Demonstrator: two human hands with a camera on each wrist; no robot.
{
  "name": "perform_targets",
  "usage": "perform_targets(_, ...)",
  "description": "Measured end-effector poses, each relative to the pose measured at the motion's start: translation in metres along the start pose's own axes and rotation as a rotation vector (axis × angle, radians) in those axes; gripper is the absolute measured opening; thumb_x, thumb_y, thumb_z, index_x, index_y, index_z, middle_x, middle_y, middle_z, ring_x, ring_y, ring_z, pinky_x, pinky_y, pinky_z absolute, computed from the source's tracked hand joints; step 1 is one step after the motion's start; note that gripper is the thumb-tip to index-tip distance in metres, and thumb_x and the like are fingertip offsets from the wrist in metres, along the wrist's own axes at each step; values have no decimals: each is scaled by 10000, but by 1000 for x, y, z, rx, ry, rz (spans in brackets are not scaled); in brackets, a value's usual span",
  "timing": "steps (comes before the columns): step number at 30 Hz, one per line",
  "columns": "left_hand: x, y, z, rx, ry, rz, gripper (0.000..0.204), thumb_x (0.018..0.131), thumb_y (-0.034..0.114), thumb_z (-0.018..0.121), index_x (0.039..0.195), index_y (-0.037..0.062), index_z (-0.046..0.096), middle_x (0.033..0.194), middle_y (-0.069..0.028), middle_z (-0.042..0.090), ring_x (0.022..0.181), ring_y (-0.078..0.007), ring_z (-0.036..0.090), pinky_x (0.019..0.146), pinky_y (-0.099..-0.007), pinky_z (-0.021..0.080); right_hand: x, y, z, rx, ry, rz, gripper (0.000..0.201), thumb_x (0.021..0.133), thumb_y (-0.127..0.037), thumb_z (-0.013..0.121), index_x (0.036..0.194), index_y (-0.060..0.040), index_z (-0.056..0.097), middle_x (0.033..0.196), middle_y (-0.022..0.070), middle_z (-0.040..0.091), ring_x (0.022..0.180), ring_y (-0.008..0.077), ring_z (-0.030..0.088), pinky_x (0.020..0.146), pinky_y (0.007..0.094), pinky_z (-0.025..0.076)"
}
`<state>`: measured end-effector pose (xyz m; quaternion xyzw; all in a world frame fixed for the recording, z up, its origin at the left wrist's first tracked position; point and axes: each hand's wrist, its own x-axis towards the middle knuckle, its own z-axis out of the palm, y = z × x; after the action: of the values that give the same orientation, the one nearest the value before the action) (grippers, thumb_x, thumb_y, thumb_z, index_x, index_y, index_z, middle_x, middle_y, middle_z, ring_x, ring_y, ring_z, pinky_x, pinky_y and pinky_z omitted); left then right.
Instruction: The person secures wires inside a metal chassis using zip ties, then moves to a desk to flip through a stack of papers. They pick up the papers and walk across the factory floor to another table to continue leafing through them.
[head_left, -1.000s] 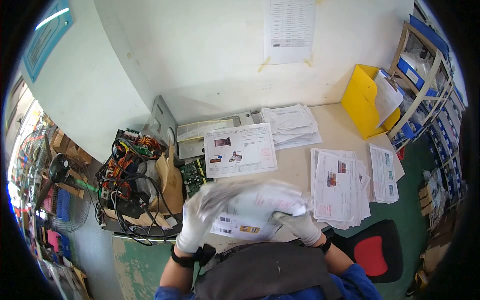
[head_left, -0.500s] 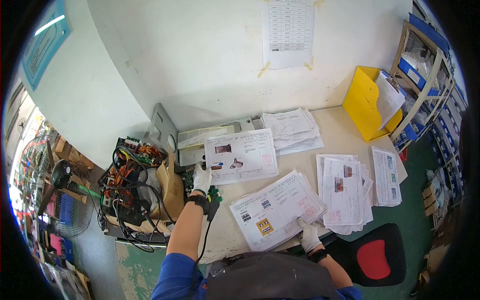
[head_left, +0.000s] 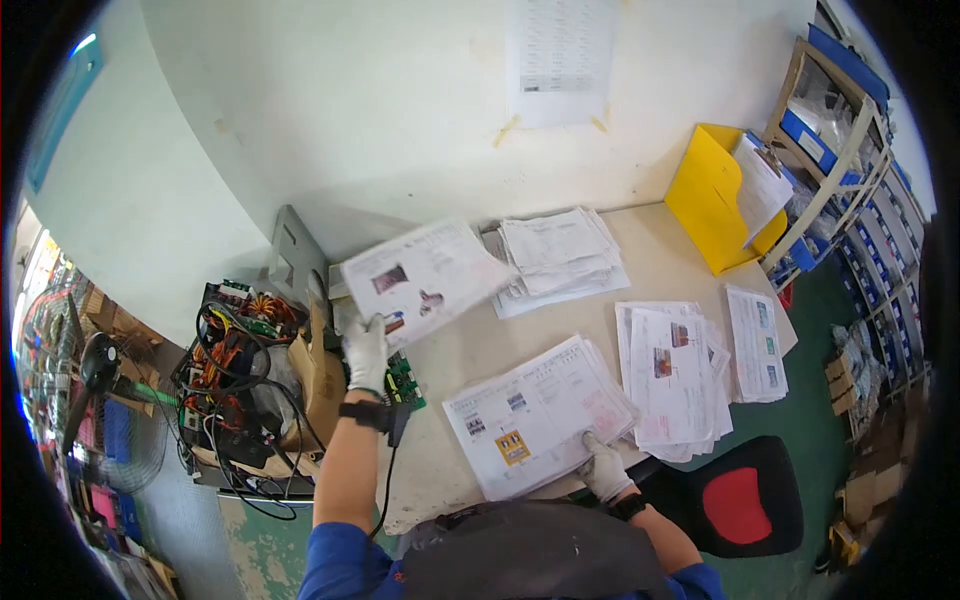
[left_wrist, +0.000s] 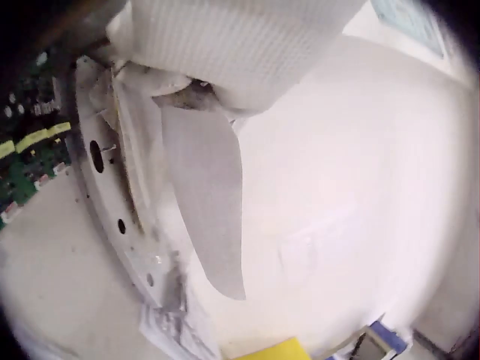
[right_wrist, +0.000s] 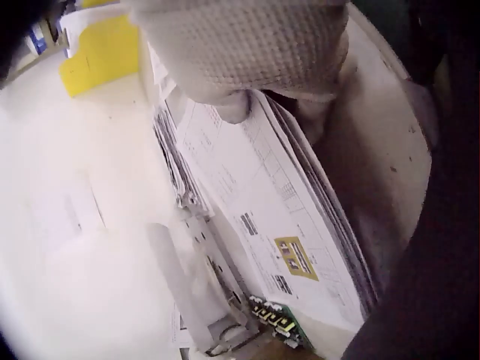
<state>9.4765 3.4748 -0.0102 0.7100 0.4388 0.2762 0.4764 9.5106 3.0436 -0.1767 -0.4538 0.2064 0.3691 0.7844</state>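
Observation:
My gloved left hand pinches the lower left edge of a printed sheet, which is raised and tilted over the back left of the table. In the left wrist view the sheet hangs edge-on from the gloved fingers. At the front of the table lies a stack of printed sheets, with a yellow picture on its top page. My gloved right hand holds this stack at its near right corner. The right wrist view shows the thumb on top of the stack, other fingers at its edge.
Left of the sheets are a green circuit board and a box of tangled cables. Paper piles lie at the back and right. A yellow file holder stands back right. A chair is front right.
The stack, blurred in both hands at first, now lies on the table under the right hand. My left hand reached to the separate sheet and has lifted it up and leftward.

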Motion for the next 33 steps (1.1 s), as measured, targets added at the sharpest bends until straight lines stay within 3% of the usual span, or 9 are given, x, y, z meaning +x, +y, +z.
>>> perform_targets(2, -4, -22, -8, -379, -76, 173, 135, 886, 126, 552, 892, -2, 596, 663, 1, 577, 463, -58, 441, 411, -247, 383, -9, 3, 3, 44, -25, 43, 354, 933, -166, 524, 1260, -62, 438, 1201, 91, 544, 1085, 248, 556, 914, 430, 491)
perform_targets(4, -47, -1, -27, -349, -295, -87, 173, 910, 161, 551, 1006, 25, 601, 705, 30, 564, 489, -3, 401, 430, -174, 334, -35, -16, 49, 17, -59, 60, 343, 940, -184, 514, 1257, -72, 443, 1207, 83, 544, 1107, 252, 545, 925, 436, 484)
perform_targets(8, -114, -36, -22, -102, -481, -57, 172, 887, 164, 577, 909, -1, 619, 634, 8, 567, 458, -51, 464, 425, -220, 374, -41, -28, 36, -252, -228, 359, 423, 928, -287, 549, 1257, -42, 443, 1157, 130, 578, 1023, 262, 593, 865, 425, 503)
perform_targets(14, -167, -92, 1, 142, -423, -141, 223, 843, 190, 608, 912, -21, 626, 723, -103, 646, 623, -163, 612, 572, -308, 473, -90, -61, 25, -657, -228, 340, 366, 926, -356, 543, 1047, -14, 589, 961, 138, 654, 852, 209, 644, 729, 299, 529)
perform_targets(20, -166, -89, -1, 329, -446, -50, 344, 802, 296, 615, 968, -4, 632, 892, -195, 663, 851, -328, 645, 755, -385, 481, -80, -111, -19, -693, 172, -519, 232, 922, -227, 571, 1022, -22, 612, 884, 61, 659, 717, 114, 600, 609, 236, 476)
perform_targets(24, -170, -79, -7, 402, -375, -152, 414, 782, 292, 648, 1091, 25, 582, 879, -164, 673, 838, -300, 653, 738, -380, 485, -79, -149, -65, -653, 521, -1035, 335, 914, -151, 566, 1200, 19, 519, 1140, 106, 582, 1006, 184, 559, 894, 288, 445)
perform_targets(28, -170, -102, -16, 338, -150, -140, 441, 788, 244, 652, 1160, 31, 544, 810, -132, 656, 769, -267, 648, 705, -375, 485, -100, -142, -98, -561, 800, -998, 504, 908, -223, 578, 1320, 4, 397, 1292, 123, 476, 1172, 205, 456, 998, 352, 365)
perform_targets(30, -172, -114, -25, 297, -18, 131, 437, 803, 197, 638, 1191, 28, 530, 766, -110, 621, 700, -239, 619, 673, -357, 481, -108, -125, -115, -239, 755, -790, 575, 905, -372, 557, 1351, -51, 386, 1317, 97, 463, 1207, 205, 429, 1000, 380, 347)
perform_targets(33, -179, -112, -33, 300, -49, 67, 428, 814, 174, 620, 1204, 24, 529, 759, -103, 602, 686, -223, 596, 667, -335, 478, -97, -95, -125, 118, 417, -440, 615, 896, -498, 508, 1391, -167, 355, 1394, 19, 416, 1239, 231, 417, 1014, 386, 322)
